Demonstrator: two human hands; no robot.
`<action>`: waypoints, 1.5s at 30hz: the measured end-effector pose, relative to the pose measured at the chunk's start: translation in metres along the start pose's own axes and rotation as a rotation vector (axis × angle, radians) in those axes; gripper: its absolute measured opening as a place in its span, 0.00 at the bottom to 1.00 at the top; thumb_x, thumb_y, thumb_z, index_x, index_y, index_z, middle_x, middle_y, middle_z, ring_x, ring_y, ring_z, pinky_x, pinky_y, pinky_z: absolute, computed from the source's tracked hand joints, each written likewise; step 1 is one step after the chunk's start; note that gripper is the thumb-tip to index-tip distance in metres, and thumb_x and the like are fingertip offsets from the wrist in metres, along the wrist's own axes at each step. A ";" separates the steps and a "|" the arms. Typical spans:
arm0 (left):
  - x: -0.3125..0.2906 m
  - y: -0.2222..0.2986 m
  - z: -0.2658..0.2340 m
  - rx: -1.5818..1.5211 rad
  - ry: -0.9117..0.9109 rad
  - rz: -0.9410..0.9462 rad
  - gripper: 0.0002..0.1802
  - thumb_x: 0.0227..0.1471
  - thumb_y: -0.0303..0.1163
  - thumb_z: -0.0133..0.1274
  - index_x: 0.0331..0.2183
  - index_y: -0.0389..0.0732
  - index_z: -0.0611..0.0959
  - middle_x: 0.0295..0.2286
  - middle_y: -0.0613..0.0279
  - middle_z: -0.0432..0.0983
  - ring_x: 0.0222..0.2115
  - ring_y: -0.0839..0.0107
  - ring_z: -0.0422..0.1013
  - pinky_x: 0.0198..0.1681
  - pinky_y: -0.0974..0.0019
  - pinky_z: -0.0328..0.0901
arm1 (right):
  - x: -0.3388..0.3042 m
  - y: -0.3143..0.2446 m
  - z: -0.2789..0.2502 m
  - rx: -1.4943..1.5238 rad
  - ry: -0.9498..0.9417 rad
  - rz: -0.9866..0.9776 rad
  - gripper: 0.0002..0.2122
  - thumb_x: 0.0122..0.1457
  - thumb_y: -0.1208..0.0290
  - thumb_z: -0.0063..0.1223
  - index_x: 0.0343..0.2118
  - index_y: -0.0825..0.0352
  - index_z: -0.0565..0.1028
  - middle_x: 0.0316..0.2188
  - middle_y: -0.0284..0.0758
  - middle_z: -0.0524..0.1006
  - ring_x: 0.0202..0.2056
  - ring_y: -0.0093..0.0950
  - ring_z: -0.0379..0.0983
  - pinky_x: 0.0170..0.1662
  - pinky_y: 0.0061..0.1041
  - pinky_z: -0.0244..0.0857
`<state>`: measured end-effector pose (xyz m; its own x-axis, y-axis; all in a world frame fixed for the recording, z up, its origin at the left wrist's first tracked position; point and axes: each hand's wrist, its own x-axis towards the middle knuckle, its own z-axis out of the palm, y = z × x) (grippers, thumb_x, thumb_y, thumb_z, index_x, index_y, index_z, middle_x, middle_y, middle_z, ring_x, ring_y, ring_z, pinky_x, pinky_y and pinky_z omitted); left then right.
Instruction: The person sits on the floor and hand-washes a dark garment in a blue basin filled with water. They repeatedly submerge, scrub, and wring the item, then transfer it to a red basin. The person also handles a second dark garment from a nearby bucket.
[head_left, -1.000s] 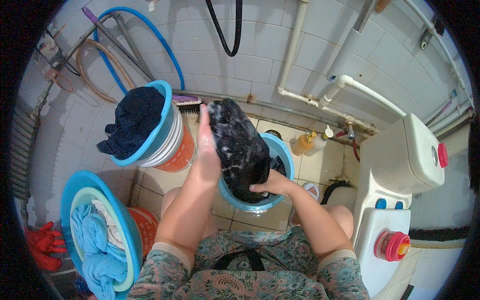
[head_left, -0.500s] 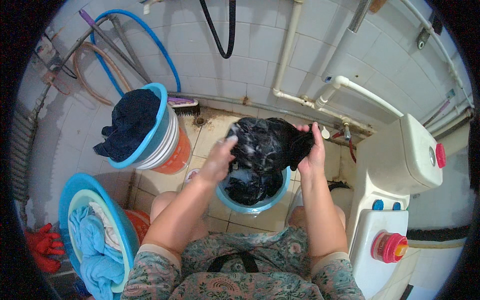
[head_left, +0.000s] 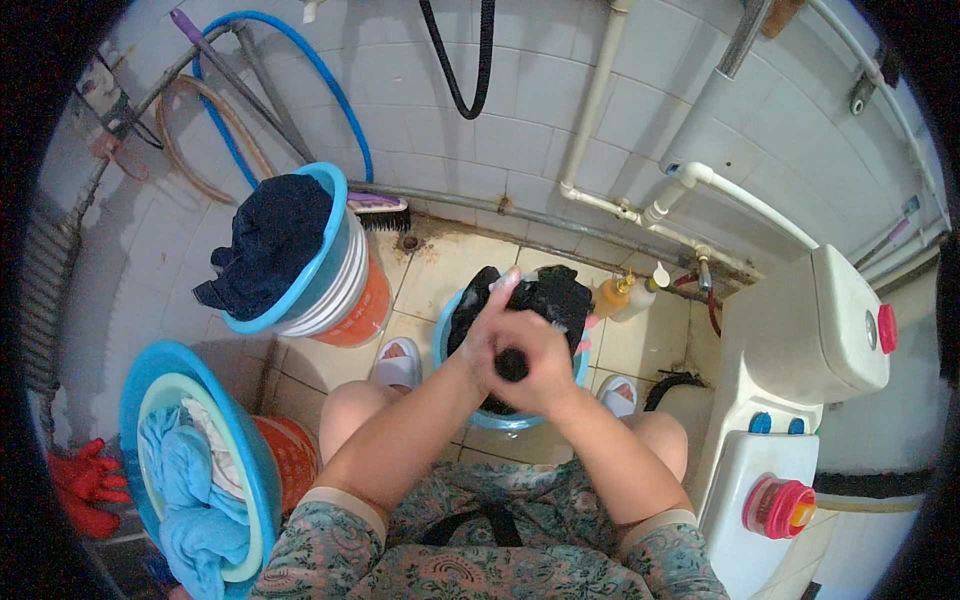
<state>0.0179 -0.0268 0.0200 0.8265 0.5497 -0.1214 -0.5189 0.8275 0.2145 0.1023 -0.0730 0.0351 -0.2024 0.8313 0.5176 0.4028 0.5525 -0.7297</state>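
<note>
A wet black garment (head_left: 558,296) with traces of suds hangs bunched over a light blue basin (head_left: 508,421) on the floor in front of me. My left hand (head_left: 486,335) and my right hand (head_left: 548,362) are pressed together above the basin, closed around a bunched part of the garment. A small dark end of cloth shows between them. The right hand is slightly smeared by motion. Much of the basin's inside is hidden behind my hands and the cloth.
Dark clothes (head_left: 275,240) fill a blue basin on a bucket (head_left: 365,310) at the left. Nearer stands a larger blue basin (head_left: 150,365) with blue and white cloth. Two pump bottles (head_left: 635,297) stand behind the basin. A toilet (head_left: 775,330) is at the right; slippers (head_left: 397,367) flank the basin.
My hands have come together and lower, from holding the black garment spread apart to squeezing it between them. The view has shifted slightly, and the pump bottles now show.
</note>
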 end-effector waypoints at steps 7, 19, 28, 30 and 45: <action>0.006 0.010 -0.057 -0.196 -0.277 0.038 0.17 0.54 0.38 0.40 0.42 0.40 0.74 0.37 0.57 0.74 0.36 0.69 0.71 0.43 0.65 0.66 | -0.006 0.000 0.016 -0.071 -0.063 -0.248 0.17 0.28 0.75 0.61 0.29 0.64 0.76 0.30 0.39 0.75 0.39 0.38 0.71 0.46 0.37 0.63; 0.006 -0.015 -0.012 -0.039 0.169 0.420 0.20 0.55 0.37 0.39 0.48 0.38 0.68 0.48 0.57 0.63 0.48 0.69 0.62 0.50 0.66 0.60 | -0.002 0.002 0.016 -0.282 -0.093 -0.094 0.16 0.42 0.75 0.53 0.38 0.65 0.75 0.50 0.34 0.68 0.56 0.35 0.57 0.59 0.47 0.42; 0.013 0.001 -0.022 0.594 0.672 0.321 0.18 0.45 0.35 0.55 0.39 0.37 0.76 0.33 0.62 0.75 0.34 0.70 0.71 0.39 0.67 0.66 | 0.001 0.061 -0.020 0.677 0.425 0.794 0.36 0.50 0.57 0.56 0.59 0.61 0.51 0.57 0.47 0.53 0.58 0.38 0.49 0.59 0.35 0.43; 0.005 0.008 -0.018 0.883 0.541 0.380 0.23 0.42 0.36 0.57 0.42 0.38 0.75 0.36 0.61 0.74 0.36 0.69 0.70 0.41 0.65 0.65 | 0.006 0.047 -0.045 0.943 0.367 0.970 0.42 0.50 0.54 0.56 0.61 0.65 0.43 0.58 0.45 0.51 0.57 0.37 0.53 0.56 0.33 0.51; 0.010 0.015 -0.037 0.547 0.452 0.436 0.17 0.55 0.43 0.45 0.40 0.40 0.75 0.34 0.61 0.75 0.33 0.68 0.72 0.38 0.64 0.67 | -0.010 0.039 -0.033 0.448 0.308 0.718 0.17 0.54 0.62 0.53 0.41 0.71 0.71 0.33 0.35 0.75 0.34 0.24 0.70 0.39 0.25 0.63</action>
<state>0.0108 -0.0048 -0.0137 0.3484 0.8974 -0.2709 -0.4964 0.4217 0.7588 0.1498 -0.0613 0.0163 0.2380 0.9680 -0.0800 -0.0583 -0.0679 -0.9960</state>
